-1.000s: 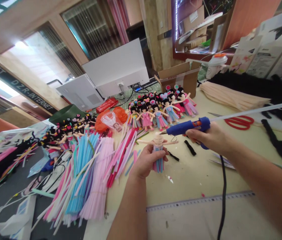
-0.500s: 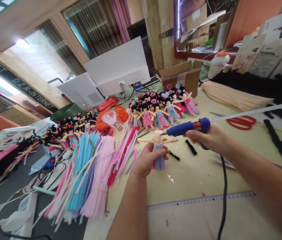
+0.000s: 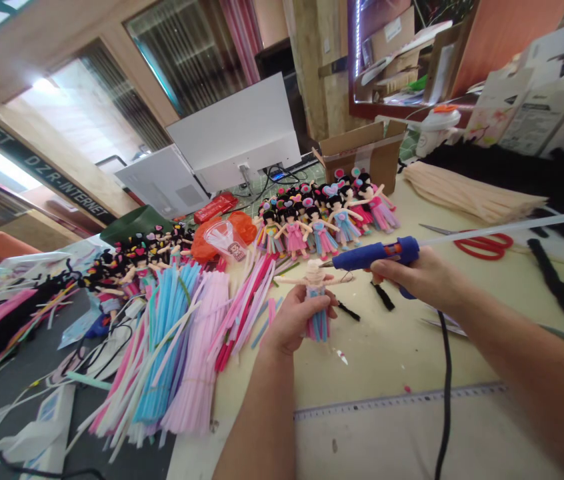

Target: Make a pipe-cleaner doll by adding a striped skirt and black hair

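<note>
My left hand [image 3: 298, 315] is closed around the skirt of a small pipe-cleaner doll [image 3: 318, 313], which stands upright with a cream head, outstretched arms and a pink and blue skirt. The doll's head is bare of hair. In my right hand [image 3: 419, 273] is a blue hot glue gun [image 3: 376, 255], with a long clear glue stick [image 3: 522, 225] poking out of its back. Its nozzle touches or nearly touches the side of the doll's head. Short black fuzzy pieces [image 3: 383, 297] lie on the table just beyond the doll.
Finished dolls [image 3: 319, 223] stand in rows behind my hands. Bundles of pipe cleaners [image 3: 195, 373] lie to the left. Red-handled scissors [image 3: 485, 245] and cream stems [image 3: 467, 190] are at right. The gun's black cord [image 3: 446, 400] hangs toward me. A ruler strip [image 3: 392, 401] crosses the front.
The glue gun has shifted very slightly left and down, its glue stick tilting a little lower. The doll and my left hand have hardly moved.
</note>
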The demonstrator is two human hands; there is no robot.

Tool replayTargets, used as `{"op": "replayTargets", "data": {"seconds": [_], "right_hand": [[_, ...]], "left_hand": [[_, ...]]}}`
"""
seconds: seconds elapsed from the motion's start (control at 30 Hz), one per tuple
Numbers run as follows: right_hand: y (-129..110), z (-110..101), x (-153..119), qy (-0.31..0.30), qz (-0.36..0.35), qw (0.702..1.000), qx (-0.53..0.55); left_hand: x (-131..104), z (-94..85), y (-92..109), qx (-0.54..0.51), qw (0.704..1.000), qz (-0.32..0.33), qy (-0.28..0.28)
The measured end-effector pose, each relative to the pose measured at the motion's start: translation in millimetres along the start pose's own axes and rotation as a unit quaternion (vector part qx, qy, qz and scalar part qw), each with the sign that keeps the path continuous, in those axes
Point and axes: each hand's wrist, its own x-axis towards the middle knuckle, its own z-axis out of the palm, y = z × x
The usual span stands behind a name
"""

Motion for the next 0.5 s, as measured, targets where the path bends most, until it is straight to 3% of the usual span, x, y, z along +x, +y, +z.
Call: {"op": "replayTargets", "data": {"seconds": [0.2,0.33,0.5], "right_hand": [[-6,6,-6,0.078,-0.007,0.992,-0.097],[1,-2,5,0.148,0.067,0.965,-0.205],[36,-28,28,0.129,0.166,0.925,-0.317]], "left_hand": [[3,-1.6,-2,0.001,0.999,-0.005,0.032],[3,-2.3,-1,-0.016,0.999,0.016,0.031],[3,-2.6,-3,-0.022,0.999,0.013,0.030]]}}
